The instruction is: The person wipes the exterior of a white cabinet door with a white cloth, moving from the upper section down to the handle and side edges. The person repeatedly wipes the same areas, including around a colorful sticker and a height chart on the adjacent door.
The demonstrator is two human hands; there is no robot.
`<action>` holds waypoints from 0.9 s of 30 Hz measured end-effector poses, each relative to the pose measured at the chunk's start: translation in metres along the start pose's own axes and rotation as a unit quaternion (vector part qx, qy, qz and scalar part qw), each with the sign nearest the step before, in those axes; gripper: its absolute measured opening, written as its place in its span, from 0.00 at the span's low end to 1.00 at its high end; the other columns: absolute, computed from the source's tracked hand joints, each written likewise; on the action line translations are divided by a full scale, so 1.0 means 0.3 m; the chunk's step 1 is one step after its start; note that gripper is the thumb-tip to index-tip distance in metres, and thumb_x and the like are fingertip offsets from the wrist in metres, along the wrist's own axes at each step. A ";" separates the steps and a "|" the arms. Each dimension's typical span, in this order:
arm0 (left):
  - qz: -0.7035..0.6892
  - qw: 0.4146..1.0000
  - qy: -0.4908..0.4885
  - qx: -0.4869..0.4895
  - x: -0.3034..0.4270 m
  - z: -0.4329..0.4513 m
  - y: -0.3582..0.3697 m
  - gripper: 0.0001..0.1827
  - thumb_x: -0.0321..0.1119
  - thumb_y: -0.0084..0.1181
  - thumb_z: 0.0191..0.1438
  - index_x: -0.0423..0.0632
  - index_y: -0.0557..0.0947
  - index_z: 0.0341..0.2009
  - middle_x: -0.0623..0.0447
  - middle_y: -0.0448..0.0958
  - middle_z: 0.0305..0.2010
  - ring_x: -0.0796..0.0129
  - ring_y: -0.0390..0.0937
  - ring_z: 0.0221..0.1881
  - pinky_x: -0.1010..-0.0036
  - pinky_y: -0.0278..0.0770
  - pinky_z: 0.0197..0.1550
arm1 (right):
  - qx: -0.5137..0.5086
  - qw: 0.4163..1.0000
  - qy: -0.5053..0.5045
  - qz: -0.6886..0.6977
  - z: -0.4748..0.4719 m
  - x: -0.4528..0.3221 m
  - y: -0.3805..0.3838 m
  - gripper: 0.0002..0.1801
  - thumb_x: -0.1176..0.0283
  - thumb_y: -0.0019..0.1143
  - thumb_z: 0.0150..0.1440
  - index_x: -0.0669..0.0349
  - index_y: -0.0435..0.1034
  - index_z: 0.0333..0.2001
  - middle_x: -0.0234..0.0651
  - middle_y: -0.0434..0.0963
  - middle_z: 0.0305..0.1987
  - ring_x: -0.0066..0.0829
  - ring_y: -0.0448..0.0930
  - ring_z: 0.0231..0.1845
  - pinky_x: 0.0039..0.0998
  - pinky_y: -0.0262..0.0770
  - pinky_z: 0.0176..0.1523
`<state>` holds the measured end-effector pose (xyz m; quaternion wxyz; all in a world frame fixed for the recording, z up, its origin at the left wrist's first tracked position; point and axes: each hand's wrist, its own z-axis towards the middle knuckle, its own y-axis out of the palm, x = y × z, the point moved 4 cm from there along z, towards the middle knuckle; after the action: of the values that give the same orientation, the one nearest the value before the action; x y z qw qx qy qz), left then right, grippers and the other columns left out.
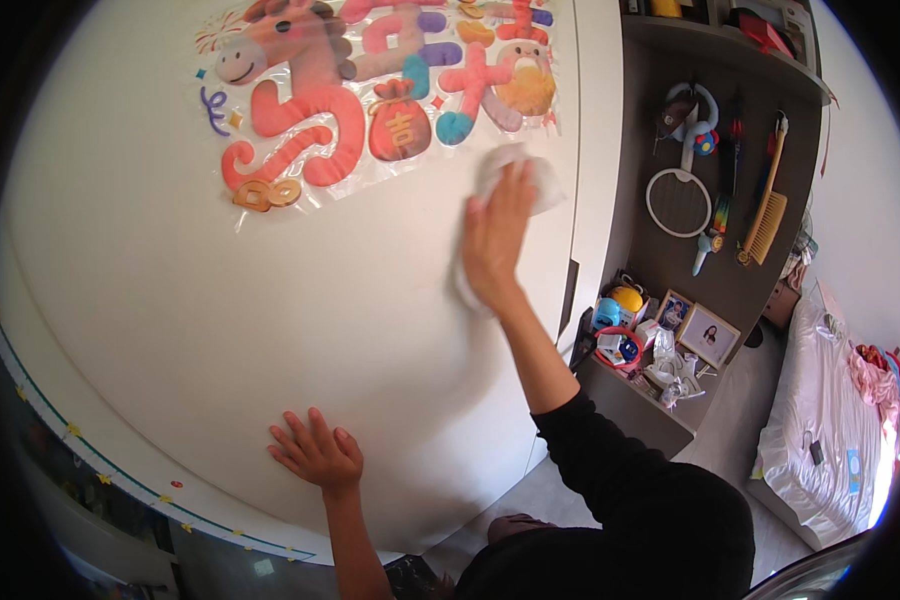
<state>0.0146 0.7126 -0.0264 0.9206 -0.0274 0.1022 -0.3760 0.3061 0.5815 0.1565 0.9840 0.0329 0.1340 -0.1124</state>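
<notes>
My right hand (497, 236) presses a white cloth (544, 184) flat against a white wardrobe door (330, 300). The cloth shows past my fingertips and along the side of my palm; it looks blurred. Just above it is the lower edge of a clear plastic sticker sheet (397, 161) on the door, printed with a cartoon horse, a red pouch and large characters. Lower on the left, my left hand (319, 454) rests on the same door with its fingers apart and nothing in it.
A dark handle recess (569, 296) runs along the door's right side. Beyond it, an open shelf unit (645, 247) holds a bed brush (766, 225), a round paddle (679, 202), framed photos (709, 335) and small items. A bed (817, 420) stands farther right.
</notes>
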 end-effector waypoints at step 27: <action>-0.021 1.000 0.002 -0.001 -0.011 0.007 0.003 0.27 0.42 0.37 0.64 0.47 0.69 0.65 0.39 0.55 0.73 0.38 0.44 0.75 0.45 0.33 0.72 | -0.179 0.950 -0.253 0.038 -0.383 -0.142 -0.024 0.23 0.61 0.53 0.57 0.64 0.67 0.52 0.47 0.59 0.71 0.51 0.59 0.71 0.55 0.58 0.66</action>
<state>0.0133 0.7157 -0.0239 0.9123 -0.0301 0.1036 -0.3950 0.2349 0.5945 0.0573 0.9790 -0.1678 -0.1027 -0.0537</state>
